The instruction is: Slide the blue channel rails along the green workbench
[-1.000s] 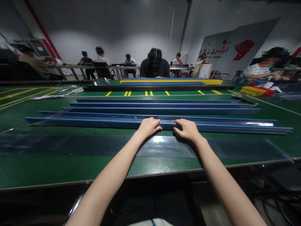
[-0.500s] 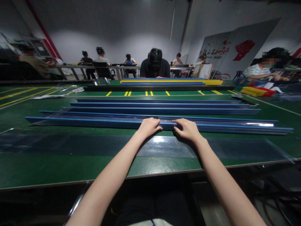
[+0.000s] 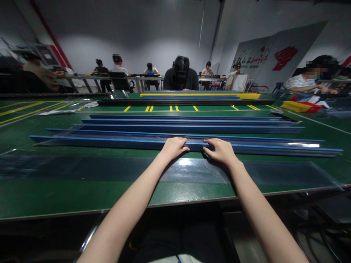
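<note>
A long blue strip (image 3: 109, 143) lies across the green table (image 3: 55, 197), nearest of several blue strips. My left hand (image 3: 173, 147) rests on its middle with fingers curled over it. My right hand (image 3: 221, 150) sits just to the right on the same strip, fingers closed over its edge. A clear plastic sleeve (image 3: 192, 171) lies flat on the table just below both hands.
More blue strips (image 3: 189, 128) lie parallel farther back. Yellow and blue strips (image 3: 200, 95) sit at the table's far edge, where a person in black (image 3: 181, 75) sits facing me. Other people sit at tables behind. Yellow and red pieces (image 3: 298, 106) lie at the right.
My right hand has shifted very slightly to the right along the strip. My left hand stays where it was.
</note>
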The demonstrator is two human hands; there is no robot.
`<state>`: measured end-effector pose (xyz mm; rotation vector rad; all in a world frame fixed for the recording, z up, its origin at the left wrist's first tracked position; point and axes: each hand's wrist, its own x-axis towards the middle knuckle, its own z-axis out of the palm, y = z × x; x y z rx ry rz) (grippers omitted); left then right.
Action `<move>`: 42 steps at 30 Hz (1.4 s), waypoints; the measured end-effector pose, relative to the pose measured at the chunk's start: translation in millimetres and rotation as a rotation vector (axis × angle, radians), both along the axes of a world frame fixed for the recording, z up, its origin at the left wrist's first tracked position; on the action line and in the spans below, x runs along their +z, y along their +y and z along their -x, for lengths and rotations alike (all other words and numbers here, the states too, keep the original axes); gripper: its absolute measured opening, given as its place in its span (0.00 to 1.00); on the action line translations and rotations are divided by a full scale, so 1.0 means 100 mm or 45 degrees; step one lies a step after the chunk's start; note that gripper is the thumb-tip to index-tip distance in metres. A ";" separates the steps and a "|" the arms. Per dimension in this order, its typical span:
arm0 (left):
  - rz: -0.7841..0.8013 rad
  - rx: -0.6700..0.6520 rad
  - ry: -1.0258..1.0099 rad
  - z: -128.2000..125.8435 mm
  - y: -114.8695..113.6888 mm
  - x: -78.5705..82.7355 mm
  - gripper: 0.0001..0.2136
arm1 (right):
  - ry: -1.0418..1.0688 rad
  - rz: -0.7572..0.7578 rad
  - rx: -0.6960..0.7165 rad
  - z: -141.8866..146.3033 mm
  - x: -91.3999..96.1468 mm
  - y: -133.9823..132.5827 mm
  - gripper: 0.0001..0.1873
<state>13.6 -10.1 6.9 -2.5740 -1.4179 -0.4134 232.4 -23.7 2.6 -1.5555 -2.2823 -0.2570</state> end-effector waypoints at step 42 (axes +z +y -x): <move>0.057 0.097 -0.129 0.00 -0.01 0.06 0.16 | -0.114 -0.040 0.009 0.00 -0.03 0.05 0.16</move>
